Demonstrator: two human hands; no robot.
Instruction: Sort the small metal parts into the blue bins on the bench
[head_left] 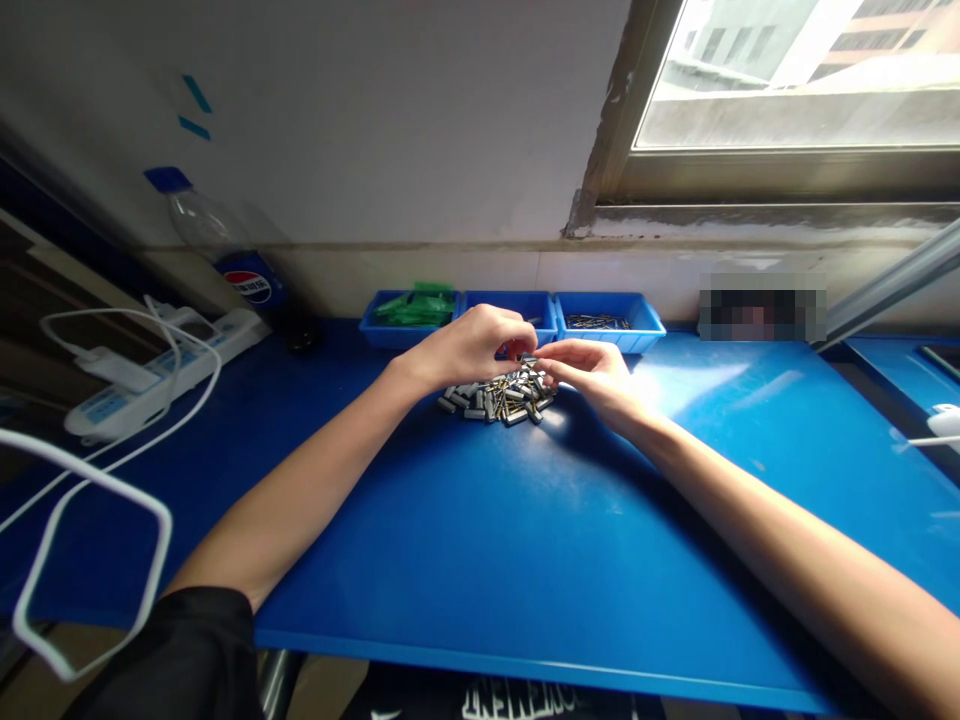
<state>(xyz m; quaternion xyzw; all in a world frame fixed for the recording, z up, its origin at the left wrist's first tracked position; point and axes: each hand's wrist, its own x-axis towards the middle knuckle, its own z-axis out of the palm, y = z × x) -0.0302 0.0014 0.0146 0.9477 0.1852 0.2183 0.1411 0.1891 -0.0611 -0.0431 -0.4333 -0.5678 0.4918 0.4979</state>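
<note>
Both arms (322,470) reach out over the blue table (450,560). The right hand (594,370) pinches a small metal piece (529,359) — the left hand (484,338) curls close beside it, its grip too hidden to tell. The metal pile (496,402) lies just below both.

The blue table (465,540) holds piled metal parts (516,412), 3 bins (510,301), a bottle (244,272) and a power strip (196,362).

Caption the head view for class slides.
Left hand and right hand, close together, over piled metal parts on a blue table.
</note>
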